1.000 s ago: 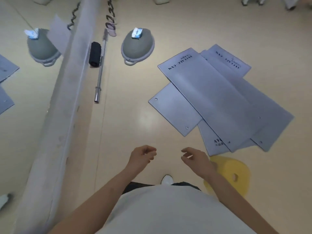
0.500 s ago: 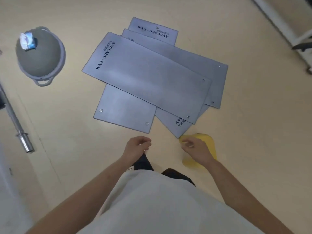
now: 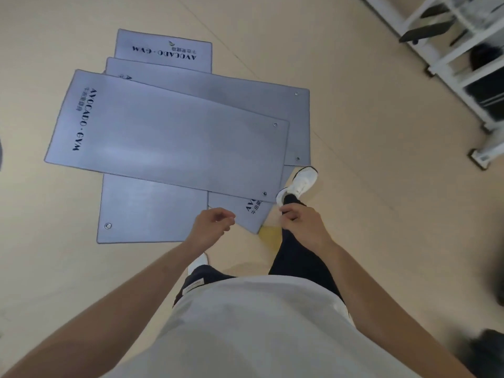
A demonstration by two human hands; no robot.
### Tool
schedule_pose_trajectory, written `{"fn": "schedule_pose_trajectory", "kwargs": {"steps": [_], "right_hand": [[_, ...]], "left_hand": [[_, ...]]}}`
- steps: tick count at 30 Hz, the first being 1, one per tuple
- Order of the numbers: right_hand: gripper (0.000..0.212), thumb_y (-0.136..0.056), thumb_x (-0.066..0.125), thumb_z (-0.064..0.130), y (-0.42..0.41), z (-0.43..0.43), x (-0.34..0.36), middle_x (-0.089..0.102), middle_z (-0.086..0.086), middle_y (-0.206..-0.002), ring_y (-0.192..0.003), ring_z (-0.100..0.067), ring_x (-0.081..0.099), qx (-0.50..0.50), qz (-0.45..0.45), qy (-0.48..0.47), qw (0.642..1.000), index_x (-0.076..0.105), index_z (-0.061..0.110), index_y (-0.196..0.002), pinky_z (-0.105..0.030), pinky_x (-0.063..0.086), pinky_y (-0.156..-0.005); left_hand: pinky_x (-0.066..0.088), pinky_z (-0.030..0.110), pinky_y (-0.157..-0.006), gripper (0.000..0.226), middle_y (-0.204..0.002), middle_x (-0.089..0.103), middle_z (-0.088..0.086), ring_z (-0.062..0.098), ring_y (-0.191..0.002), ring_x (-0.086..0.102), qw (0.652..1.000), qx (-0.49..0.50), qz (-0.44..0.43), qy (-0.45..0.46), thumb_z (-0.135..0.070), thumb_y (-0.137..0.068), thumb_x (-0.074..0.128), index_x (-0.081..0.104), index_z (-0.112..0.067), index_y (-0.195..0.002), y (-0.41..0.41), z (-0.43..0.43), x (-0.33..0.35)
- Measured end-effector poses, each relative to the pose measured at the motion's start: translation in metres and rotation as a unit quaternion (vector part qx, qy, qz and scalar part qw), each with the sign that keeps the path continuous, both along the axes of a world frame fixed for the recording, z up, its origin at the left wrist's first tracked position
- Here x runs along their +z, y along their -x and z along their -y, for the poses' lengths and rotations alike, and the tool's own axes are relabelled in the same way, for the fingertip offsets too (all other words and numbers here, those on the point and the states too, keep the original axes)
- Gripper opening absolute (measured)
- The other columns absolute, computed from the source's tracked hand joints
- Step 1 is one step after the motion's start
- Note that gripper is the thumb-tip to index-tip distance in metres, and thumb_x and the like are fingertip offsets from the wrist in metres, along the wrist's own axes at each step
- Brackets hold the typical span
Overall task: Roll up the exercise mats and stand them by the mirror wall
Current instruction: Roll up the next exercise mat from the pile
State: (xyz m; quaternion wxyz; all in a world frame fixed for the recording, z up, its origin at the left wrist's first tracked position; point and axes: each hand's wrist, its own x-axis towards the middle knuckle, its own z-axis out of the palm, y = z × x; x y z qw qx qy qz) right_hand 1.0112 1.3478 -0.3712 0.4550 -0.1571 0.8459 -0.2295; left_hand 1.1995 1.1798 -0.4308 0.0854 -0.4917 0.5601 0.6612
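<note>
1. The grey exercise mats (image 3: 169, 143) lie flat in an overlapping pile on the floor (image 3: 354, 159), just ahead of the person.
2. The left hand (image 3: 211, 223) and right hand (image 3: 302, 223) hover over the pile's near edge, fingers loosely curled, holding nothing.
3. A white shoe (image 3: 298, 184) rests at the pile's right edge.
4. Best approach, likely: pull the top mat clear, then roll tightly from a short end.

Four grey mats (image 3: 169, 148), two hands (image 3: 211, 223), two shoes (image 3: 300, 184).
</note>
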Motion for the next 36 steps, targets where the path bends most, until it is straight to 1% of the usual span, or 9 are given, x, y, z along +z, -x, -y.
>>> {"fn": "schedule_pose_trajectory", "kwargs": {"steps": [4,8,15,18,20,23,28,32,36], "right_hand": [[0.028,-0.096,0.067,0.025,0.092,0.021,-0.027,0.072,-0.003,-0.106,-0.1,-0.019,0.069,0.028,0.003,-0.009,1.0,0.069,0.022,-0.123,-0.026,0.052,-0.086],[0.028,-0.097,0.065,0.025,0.209,0.063,-0.085,0.068,0.0,-0.109,-0.096,-0.014,0.064,0.084,-0.009,-0.014,0.996,0.067,0.021,-0.124,-0.014,0.045,-0.073],[0.032,-0.097,0.064,0.026,0.399,0.147,-0.255,0.064,0.005,-0.111,-0.099,-0.01,0.056,0.212,0.021,-0.071,0.975,0.065,0.02,-0.129,-0.021,0.037,-0.082],[0.032,-0.095,0.066,0.026,0.437,0.162,-0.355,0.065,0.002,-0.113,-0.103,-0.014,0.062,0.196,0.034,-0.1,0.975,0.067,0.018,-0.127,-0.027,0.044,-0.09],[0.034,-0.093,0.067,0.024,0.453,0.163,-0.432,0.07,-0.007,-0.114,-0.105,-0.026,0.068,0.143,0.05,-0.122,0.981,0.067,0.011,-0.125,-0.039,0.053,-0.098],[0.034,-0.092,0.069,0.02,0.466,0.154,-0.545,0.068,-0.015,-0.118,-0.108,-0.034,0.068,0.049,0.066,-0.151,0.985,0.065,0.006,-0.122,-0.049,0.054,-0.099],[0.054,-0.092,0.074,0.03,0.48,0.136,-0.708,0.062,0.001,-0.107,-0.113,-0.029,0.066,-0.01,0.057,-0.146,0.988,0.053,0.016,-0.139,-0.043,0.055,-0.098],[0.073,-0.095,0.071,0.036,0.488,0.129,-0.792,0.05,-0.001,-0.136,-0.117,-0.011,0.051,-0.057,0.006,-0.098,0.994,0.034,0.019,-0.156,-0.027,0.045,-0.101],[0.068,-0.092,0.074,0.029,0.484,0.127,-0.845,0.056,0.001,-0.125,-0.1,-0.009,0.054,-0.155,-0.071,-0.06,0.983,0.044,0.013,-0.15,-0.025,0.046,-0.098]], "left_hand": [[0.058,0.037,-0.085,0.009,-0.095,0.078,0.004,0.02,-0.085,0.072,0.999,0.051,-0.001,-0.012,-0.014,-0.092,0.071,0.078,-0.015,-0.097,0.075,0.015,-0.024],[0.056,0.031,-0.08,0.013,-0.094,0.079,0.002,0.017,-0.083,0.072,0.99,0.141,0.006,-0.027,-0.019,-0.094,0.066,0.077,-0.015,-0.099,0.177,0.026,-0.076],[0.057,0.034,-0.082,0.012,-0.093,0.079,0.002,0.021,-0.085,0.071,0.96,0.256,0.074,-0.09,-0.026,-0.095,0.067,0.077,-0.019,-0.096,0.356,0.025,-0.206],[0.058,0.035,-0.083,0.01,-0.091,0.079,-0.003,0.017,-0.084,0.072,0.963,0.244,0.09,-0.077,-0.029,-0.092,0.066,0.076,-0.026,-0.094,0.407,0.043,-0.286],[0.059,0.038,-0.086,0.015,-0.093,0.078,-0.004,0.016,-0.087,0.072,0.972,0.204,0.101,-0.058,-0.035,-0.087,0.066,0.076,-0.029,-0.096,0.431,0.051,-0.354],[0.053,0.036,-0.095,0.028,-0.105,0.074,-0.007,0.015,-0.1,0.069,0.986,0.098,0.134,-0.028,-0.041,-0.088,0.066,0.072,-0.03,-0.113,0.451,0.051,-0.461],[0.046,0.039,-0.103,0.051,-0.134,0.063,-0.006,0.02,-0.126,0.057,0.983,-0.041,0.175,0.042,-0.045,-0.092,0.065,0.055,-0.029,-0.14,0.464,0.026,-0.624],[0.038,0.047,-0.112,0.075,-0.166,0.027,0.007,0.03,-0.152,0.022,0.959,-0.088,0.196,0.185,-0.048,-0.091,0.065,0.037,-0.022,-0.156,0.464,-0.009,-0.717],[0.023,0.053,-0.123,0.091,-0.171,0.012,0.015,0.04,-0.156,0.012,0.942,-0.105,0.182,0.264,-0.063,-0.088,0.063,0.028,-0.019,-0.16,0.469,-0.046,-0.776]]}}
